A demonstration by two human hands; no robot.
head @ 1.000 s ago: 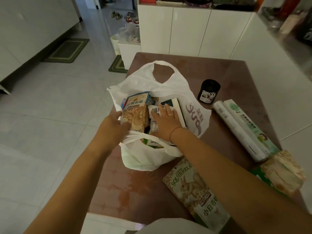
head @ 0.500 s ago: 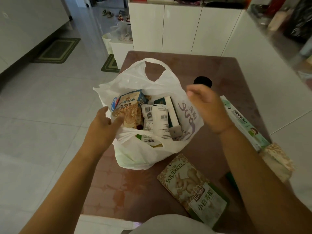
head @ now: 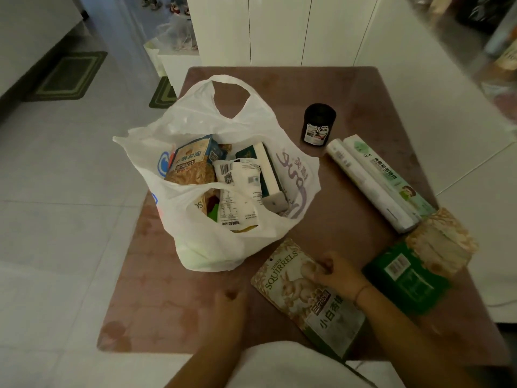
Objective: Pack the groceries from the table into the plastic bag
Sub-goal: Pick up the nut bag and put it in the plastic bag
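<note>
Head view. A white plastic bag (head: 212,245) stands open at the counter's (head: 167,317) left-centre, holding boxes and packets. Right hand (head: 340,274), fingers (head: 321,268) closed on the right edge of the squirrel snack pouch (head: 305,298), which lies flat at the near edge. Left hand (head: 230,305) rests near the near edge; whether its fingers are apart cannot be told. A black jar (head: 319,124), two rolls (head: 375,183) and a green packet (head: 411,273) lie along the right edge.
</note>
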